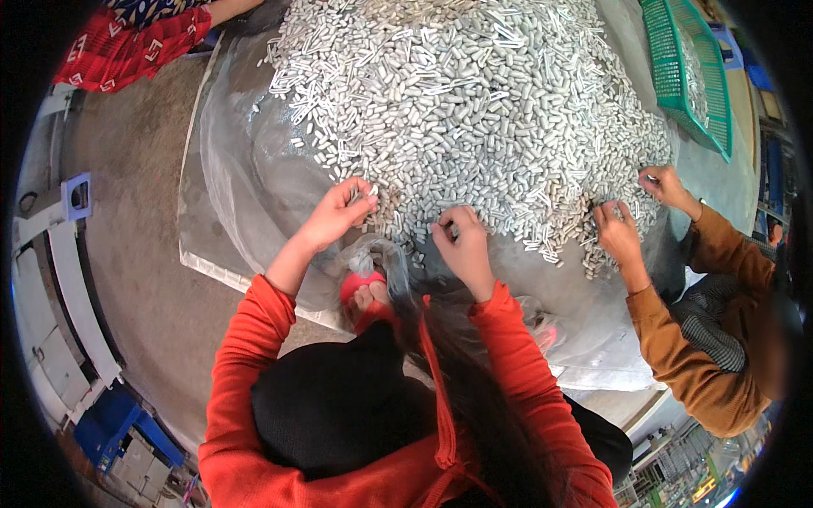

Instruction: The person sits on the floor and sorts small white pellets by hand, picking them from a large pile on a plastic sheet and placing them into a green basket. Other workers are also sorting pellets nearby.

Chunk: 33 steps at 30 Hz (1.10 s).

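Note:
A broad heap of small silvery metal pieces, mostly short and rod-like, spreads over a clear plastic sheet. At the heap's near left edge, my left hand is closed in a pinch, with a small pale metal piece showing at its fingertips. My right hand rests at the near edge, further right. Its thumb and fingers are curled together, and whatever they hold is too small to make out. Loose pieces lie between both hands.
To the right, a co-worker's two hands touch the heap. A green plastic basket holding some pieces stands at far right. Another person's red patterned sleeve shows at upper left. My bare foot is beside bunched plastic below the heap.

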{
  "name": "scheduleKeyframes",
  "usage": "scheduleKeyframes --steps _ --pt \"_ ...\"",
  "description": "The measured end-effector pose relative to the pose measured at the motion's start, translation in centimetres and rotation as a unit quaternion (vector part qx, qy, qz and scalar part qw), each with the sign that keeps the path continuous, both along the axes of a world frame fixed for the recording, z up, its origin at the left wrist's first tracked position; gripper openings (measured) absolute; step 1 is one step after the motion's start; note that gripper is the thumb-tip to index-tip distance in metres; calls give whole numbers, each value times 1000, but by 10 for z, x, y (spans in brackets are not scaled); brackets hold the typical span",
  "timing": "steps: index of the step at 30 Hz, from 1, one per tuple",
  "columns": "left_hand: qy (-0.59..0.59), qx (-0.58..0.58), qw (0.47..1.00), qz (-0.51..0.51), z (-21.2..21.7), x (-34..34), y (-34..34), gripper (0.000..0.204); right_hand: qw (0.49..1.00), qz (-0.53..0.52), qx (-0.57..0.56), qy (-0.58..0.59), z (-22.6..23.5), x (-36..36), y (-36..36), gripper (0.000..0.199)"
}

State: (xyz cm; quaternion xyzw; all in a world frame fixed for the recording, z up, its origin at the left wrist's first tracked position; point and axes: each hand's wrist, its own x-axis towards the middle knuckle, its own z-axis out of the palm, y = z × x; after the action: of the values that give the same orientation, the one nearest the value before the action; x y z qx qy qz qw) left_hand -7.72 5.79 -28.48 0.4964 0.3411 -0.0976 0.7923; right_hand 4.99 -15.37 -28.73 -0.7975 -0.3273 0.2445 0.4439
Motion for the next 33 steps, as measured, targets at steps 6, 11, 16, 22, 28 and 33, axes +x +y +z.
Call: scheduleKeyframes --steps 6,11,16,22,28,33 --pt "-43 418 899 -124 -23 -35 -29 20 983 -16 -59 173 -1 -14 17 22" --pt "104 489 843 -201 -5 -19 -53 22 978 46 -191 -76 1 -42 48 32" --pt "15 460 884 -83 52 -1 -2 16 973 78 -212 -41 3 -36 51 25" --pt "-163 135 919 332 135 34 87 12 983 40 -34 174 7 -5 36 23" --pt "-230 -330 915 42 78 116 13 6 914 76 -56 394 140 135 1 13" --pt "-108 -324 937 -70 91 142 -16 16 891 6 -165 422 192 168 -44 16"
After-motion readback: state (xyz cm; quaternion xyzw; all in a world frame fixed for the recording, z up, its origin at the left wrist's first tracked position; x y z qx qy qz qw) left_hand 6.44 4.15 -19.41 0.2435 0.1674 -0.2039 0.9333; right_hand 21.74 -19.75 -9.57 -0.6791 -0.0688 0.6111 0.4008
